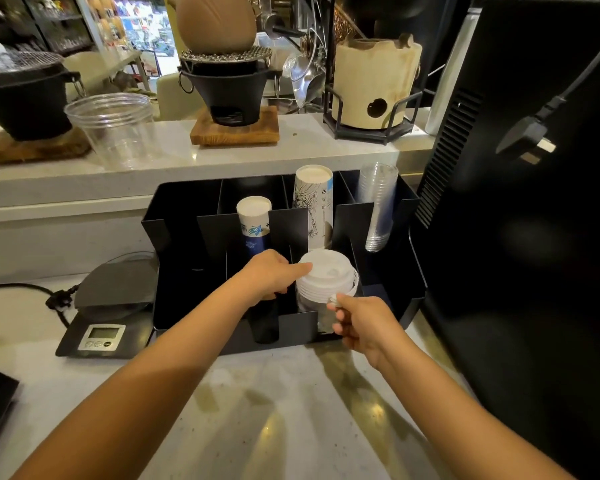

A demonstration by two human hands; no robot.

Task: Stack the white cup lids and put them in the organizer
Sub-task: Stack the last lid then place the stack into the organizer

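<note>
A stack of white cup lids [326, 277] stands in a front compartment of the black organizer [409, 299], right of its middle. My left hand [274, 275] rests against the stack's left side, with a finger on the top lid. My right hand [357, 323] is at the stack's lower front edge and pinches the rim of the lowest lids between thumb and fingers. The bottom of the stack is hidden behind the organizer's front wall.
The organizer's back slots hold two sleeves of paper cups [253, 216] [314, 199] and a stack of clear plastic cups [378, 202]. A digital scale [108, 306] sits to the left, and a large black machine [520, 237] stands to the right. Behind, a raised shelf carries stoves and a clear tub [113, 126].
</note>
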